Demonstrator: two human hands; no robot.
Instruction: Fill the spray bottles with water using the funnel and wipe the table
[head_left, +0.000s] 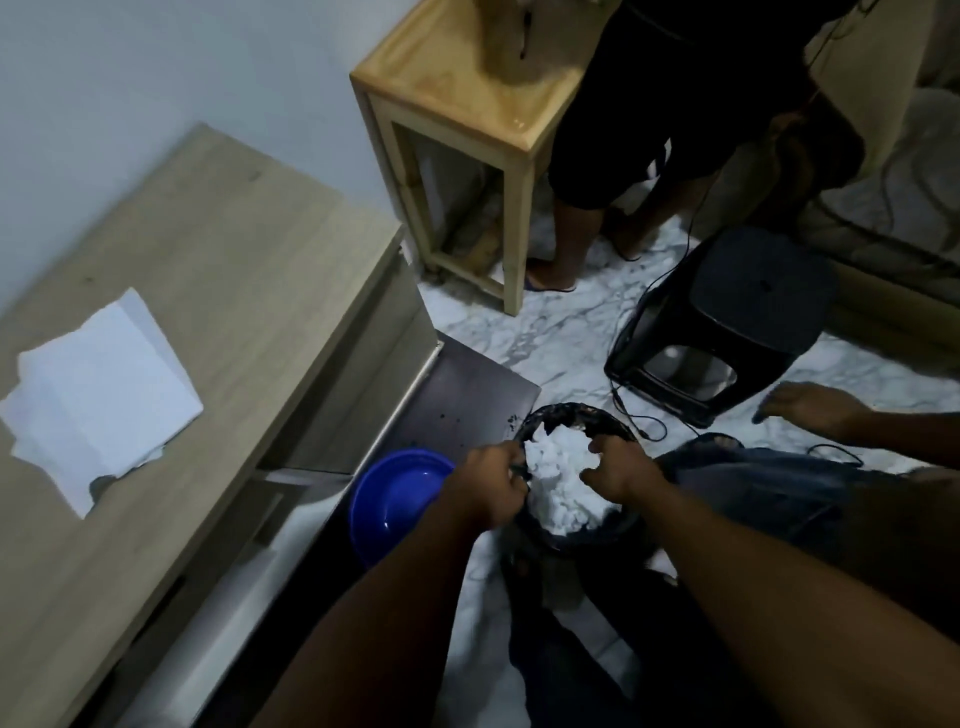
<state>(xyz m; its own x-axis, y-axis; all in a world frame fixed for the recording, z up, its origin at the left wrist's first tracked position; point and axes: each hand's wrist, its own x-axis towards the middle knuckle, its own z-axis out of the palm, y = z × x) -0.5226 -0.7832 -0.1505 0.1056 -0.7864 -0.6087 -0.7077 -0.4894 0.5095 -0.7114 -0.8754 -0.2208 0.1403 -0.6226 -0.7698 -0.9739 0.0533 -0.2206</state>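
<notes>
My forearms (363, 623) reach down to the black bin (566, 413) on the floor. My left hand (491, 483) grips its lined rim, and my right hand (615, 467) has its fingers curled into the crumpled tissue (558, 473) that fills it. The table (249, 270) I have to wipe lies to the left, running near to far. It is closer to my left hand, and white paper sheets (98, 395) lie on it. I see no spray bottles or funnel. A blue basin (395, 499) sits just left of the bin.
</notes>
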